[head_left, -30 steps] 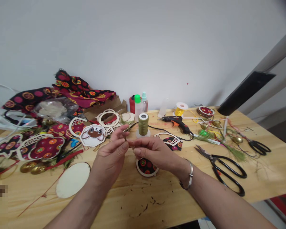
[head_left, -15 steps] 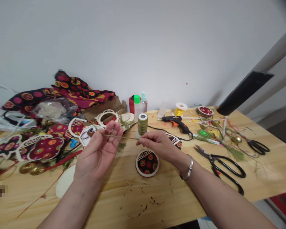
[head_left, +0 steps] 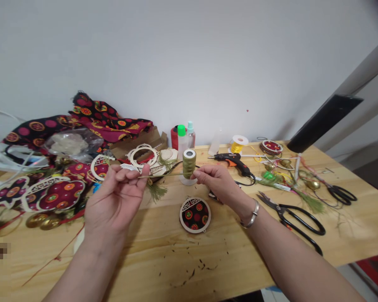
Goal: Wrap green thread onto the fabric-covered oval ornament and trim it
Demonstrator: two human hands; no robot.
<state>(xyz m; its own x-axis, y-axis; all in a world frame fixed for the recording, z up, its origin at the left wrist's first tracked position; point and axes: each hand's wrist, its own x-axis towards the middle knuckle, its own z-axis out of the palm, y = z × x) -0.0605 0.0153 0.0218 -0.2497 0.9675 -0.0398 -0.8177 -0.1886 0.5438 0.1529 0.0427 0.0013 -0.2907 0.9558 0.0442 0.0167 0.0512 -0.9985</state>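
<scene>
While the right hand [head_left: 216, 180] pinches the olive thread [head_left: 165, 175] between closed fingers, the left hand [head_left: 115, 197], its fingers half curled, holds it farther along. The thread runs straight between them, before the olive spool [head_left: 189, 163]. Below lies a round ornament [head_left: 195, 215]; scrap-flecked table [head_left: 233, 251] extends toward the near edge, scissors [head_left: 282, 209] to the right.

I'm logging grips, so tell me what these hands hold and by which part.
An olive thread, drawn straight between them: the right hand pinches one end of the visible stretch between thumb and fingers; the left hand holds the other.
</scene>
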